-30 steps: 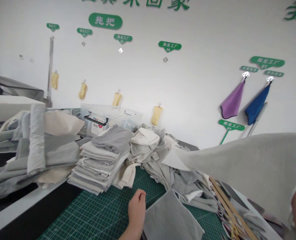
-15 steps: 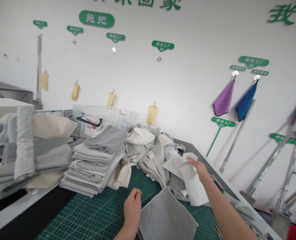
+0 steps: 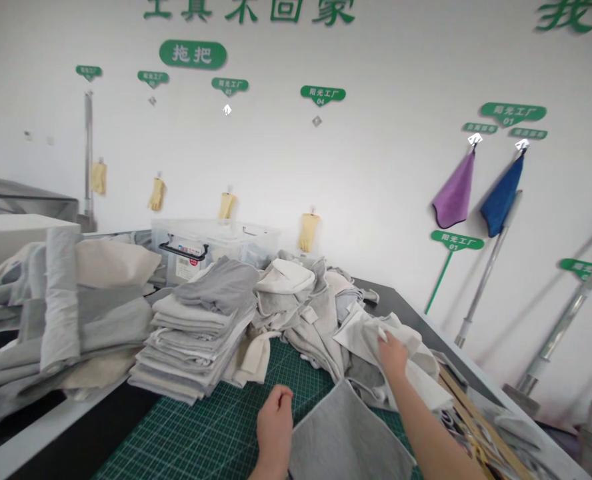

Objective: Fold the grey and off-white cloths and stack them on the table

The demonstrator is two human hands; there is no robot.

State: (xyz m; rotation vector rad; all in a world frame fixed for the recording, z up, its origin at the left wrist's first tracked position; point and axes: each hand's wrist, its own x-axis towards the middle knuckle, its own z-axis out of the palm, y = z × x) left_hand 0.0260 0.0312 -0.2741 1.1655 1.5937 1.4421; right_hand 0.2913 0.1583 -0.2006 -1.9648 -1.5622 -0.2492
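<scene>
My right hand (image 3: 393,357) is closed in a pinch on the edge of a white cloth (image 3: 426,383), which lies crumpled over the loose heap. My left hand (image 3: 275,423) is held in a loose fist above the green cutting mat (image 3: 196,433). Whatever its fingers may hold is hidden. Right beside it, a square grey cloth (image 3: 349,437) lies between my two forearms, its lower part cut off by the frame. Beyond the hands is a heap of loose grey and off-white cloths (image 3: 309,327). To their left stands a neat stack of folded cloths (image 3: 191,360).
At the far left lies a big pile of grey fabric (image 3: 106,320). A clear plastic box (image 3: 216,240) with a black handle stands behind the stack. Wooden strips (image 3: 481,420) and scraps lie along the right table edge. Gloves, cloths and mops line the wall (image 3: 386,173).
My view has shifted slightly. My right hand has come a little lower and nearer with the white cloth, whose strip-like fold has spread over the heap. My left hand remains a fist beside the grey cloth.
</scene>
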